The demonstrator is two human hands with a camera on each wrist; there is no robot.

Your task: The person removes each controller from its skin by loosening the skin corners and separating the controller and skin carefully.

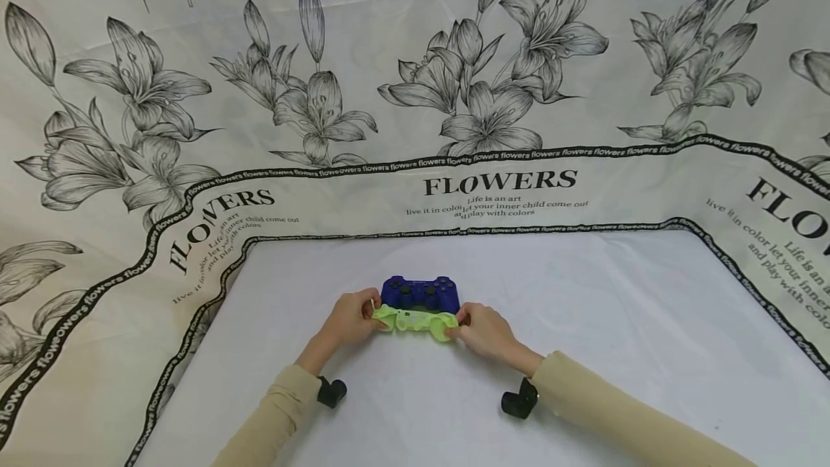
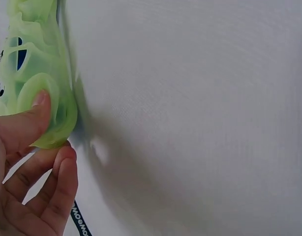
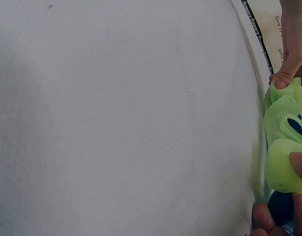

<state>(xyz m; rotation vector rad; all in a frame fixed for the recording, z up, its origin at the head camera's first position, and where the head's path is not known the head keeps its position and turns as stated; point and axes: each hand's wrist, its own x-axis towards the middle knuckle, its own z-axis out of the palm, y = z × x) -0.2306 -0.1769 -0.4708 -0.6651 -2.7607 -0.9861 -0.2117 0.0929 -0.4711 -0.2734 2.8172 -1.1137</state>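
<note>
A blue game controller (image 1: 420,295) lies on the white table, its sticks and buttons facing up. Along its near side is a soft, translucent lime-green silicone controller cover (image 1: 415,321), with cut-out holes through which some blue shows in the wrist views. My left hand (image 1: 353,317) pinches the cover's left end between thumb and fingers. At the other end, my right hand (image 1: 486,331) pinches the cover with its thumb on top. In the left wrist view the thumb presses into a rounded grip part of the cover (image 2: 43,98). Most of the right hand is cut off in its own wrist view.
The white tabletop (image 1: 415,409) spreads around the hands. Behind and beside it hangs a white cloth (image 1: 363,200) printed with flowers and lettering. A black wrist device (image 1: 332,392) sits under the left wrist, another device (image 1: 521,400) under the right.
</note>
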